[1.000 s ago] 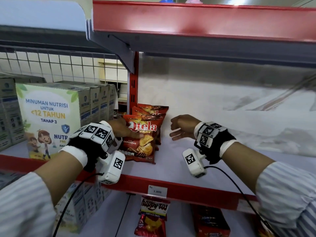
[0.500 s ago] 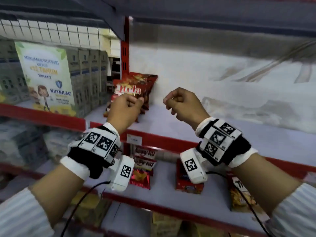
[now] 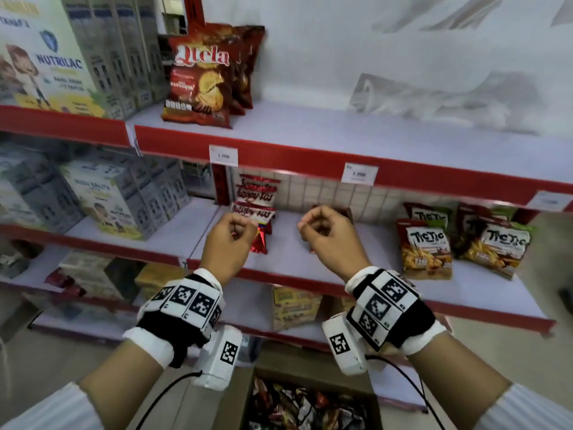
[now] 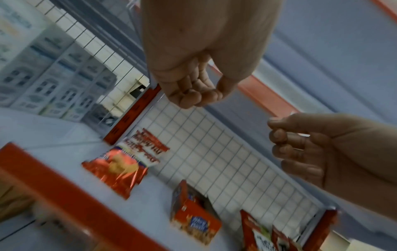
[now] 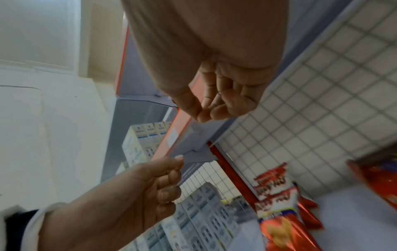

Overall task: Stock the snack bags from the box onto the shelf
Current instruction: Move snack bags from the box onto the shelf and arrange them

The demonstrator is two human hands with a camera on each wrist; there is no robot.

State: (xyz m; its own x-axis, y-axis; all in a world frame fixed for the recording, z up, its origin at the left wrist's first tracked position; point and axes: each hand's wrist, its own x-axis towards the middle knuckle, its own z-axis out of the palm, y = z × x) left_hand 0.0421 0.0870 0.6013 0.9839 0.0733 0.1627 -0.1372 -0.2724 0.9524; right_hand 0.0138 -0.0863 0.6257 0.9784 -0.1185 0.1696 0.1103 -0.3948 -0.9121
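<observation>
Red Qtela snack bags stand in a row at the left end of the upper shelf. An open cardboard box full of mixed snack bags sits on the floor below my wrists. My left hand and right hand hover side by side in front of the middle shelf. Both hold nothing. In the left wrist view my left hand has its fingers curled into the palm. In the right wrist view my right hand has its fingertips curled against the thumb.
Happy Tos bags and Tic Tac bags stand on the middle shelf, with an orange biscuit box between them. Nutrilac cartons fill the shelves to the left. White price tags hang on the red shelf edge.
Both hands left the Qtela bags on the upper shelf, drew back and dropped to middle-shelf height, fingers curling in. The view tilted down, showing the lower shelves and the box.
</observation>
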